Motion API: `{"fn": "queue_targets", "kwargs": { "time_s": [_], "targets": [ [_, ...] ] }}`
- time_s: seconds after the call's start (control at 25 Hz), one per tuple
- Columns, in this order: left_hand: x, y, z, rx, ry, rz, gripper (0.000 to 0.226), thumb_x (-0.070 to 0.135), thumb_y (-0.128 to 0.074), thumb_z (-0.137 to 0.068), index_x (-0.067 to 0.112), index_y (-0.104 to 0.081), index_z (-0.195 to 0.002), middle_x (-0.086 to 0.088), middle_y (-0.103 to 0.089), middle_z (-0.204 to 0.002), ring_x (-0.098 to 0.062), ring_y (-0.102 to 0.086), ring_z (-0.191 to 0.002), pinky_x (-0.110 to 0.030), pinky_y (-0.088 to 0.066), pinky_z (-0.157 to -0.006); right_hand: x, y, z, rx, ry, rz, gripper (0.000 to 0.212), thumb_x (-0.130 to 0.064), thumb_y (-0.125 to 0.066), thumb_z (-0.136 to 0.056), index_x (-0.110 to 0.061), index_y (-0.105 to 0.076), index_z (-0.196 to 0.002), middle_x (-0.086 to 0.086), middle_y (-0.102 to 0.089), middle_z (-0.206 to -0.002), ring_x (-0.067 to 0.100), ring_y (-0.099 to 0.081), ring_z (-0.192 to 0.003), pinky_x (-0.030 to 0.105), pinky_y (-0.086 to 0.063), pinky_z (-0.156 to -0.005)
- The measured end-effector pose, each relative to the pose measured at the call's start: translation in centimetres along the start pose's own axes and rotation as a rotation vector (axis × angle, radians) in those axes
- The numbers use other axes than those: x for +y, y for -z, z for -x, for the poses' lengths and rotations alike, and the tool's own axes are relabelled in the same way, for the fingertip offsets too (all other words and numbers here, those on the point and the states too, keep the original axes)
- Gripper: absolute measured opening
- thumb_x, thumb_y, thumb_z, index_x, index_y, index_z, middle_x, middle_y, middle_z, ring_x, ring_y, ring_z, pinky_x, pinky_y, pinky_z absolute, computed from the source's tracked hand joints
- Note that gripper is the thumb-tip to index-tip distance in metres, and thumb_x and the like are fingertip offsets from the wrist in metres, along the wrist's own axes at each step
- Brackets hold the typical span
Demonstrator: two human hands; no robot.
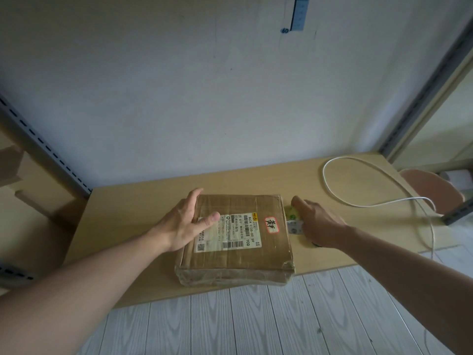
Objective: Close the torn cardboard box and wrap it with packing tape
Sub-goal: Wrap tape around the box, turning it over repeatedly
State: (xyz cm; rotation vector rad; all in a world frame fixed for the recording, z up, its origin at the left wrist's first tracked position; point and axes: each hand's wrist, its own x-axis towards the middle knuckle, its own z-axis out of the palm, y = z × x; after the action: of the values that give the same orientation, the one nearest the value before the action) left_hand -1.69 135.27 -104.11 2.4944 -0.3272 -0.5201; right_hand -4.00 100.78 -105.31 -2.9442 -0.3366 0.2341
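From the head view, the closed cardboard box [238,254] lies flat on the tabletop [128,252] near its front edge, with its shipping label [230,234] facing up. The left hand [179,224] rests on the box's left top edge, fingers [192,198] spread wide. Just right of the box, the right hand [317,224] curls over a tape roll [293,213]. A white cable [358,172] loops beyond.

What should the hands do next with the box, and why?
Probably lift the tape roll onto the cardboard box. The flaps already lie shut, the left hand rests flat on its top, and the right hand lies over the roll beside it.
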Motion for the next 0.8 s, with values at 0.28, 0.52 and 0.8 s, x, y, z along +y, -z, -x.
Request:
{"fn": "queue_targets", "kwargs": {
  "time_s": [0.28, 0.52, 0.8],
  "targets": [
    [10.0, -0.4, -2.5, -0.017, 0.001, -0.541, 0.092, 0.08, -0.02, -0.091, 0.024, -0.002, -0.162, -0.014, 0.024, -0.164, -0.033, 0.019, -0.152, -0.075, 0.014, -0.111, 0.6, -1.3, -0.4, 0.054, 0.0, -0.124, 0.037, -0.008, -0.058, -0.087, -0.013, -0.04, -0.119, 0.004, -0.048, -0.096, 0.02, -0.047, -0.076, 0.021, -0.025, -0.05],
    [17.2, -7.4, -5.5, -0.051, 0.049, -0.583, 0.108, 0.069, -0.064, -0.075, 0.017, -0.014, -0.155, -0.02, -0.02, -0.16, -0.039, -0.018, -0.15, -0.078, 0.001, -0.112, 0.8, -0.9, 0.3, 0.029, -0.027, -0.151, 0.04, -0.017, -0.059, -0.085, -0.016, -0.041, -0.121, 0.008, -0.051, -0.107, 0.028, -0.052, -0.097, 0.033, -0.037, -0.066],
    [15.7, -4.6, -4.3, 0.125, -0.013, -0.193, 0.062, 0.041, -0.074, -0.074, 0.025, -0.041, -0.125, -0.004, -0.043, -0.124, -0.026, -0.041, -0.124, -0.059, -0.014, -0.117, -0.1, 2.0, 0.8, 0.258, -0.083, -0.348, 0.027, -0.002, -0.052, -0.079, -0.012, -0.05, -0.104, 0.006, -0.056, -0.09, 0.031, -0.052, -0.078, 0.039, -0.042, -0.062]
  ]
}}
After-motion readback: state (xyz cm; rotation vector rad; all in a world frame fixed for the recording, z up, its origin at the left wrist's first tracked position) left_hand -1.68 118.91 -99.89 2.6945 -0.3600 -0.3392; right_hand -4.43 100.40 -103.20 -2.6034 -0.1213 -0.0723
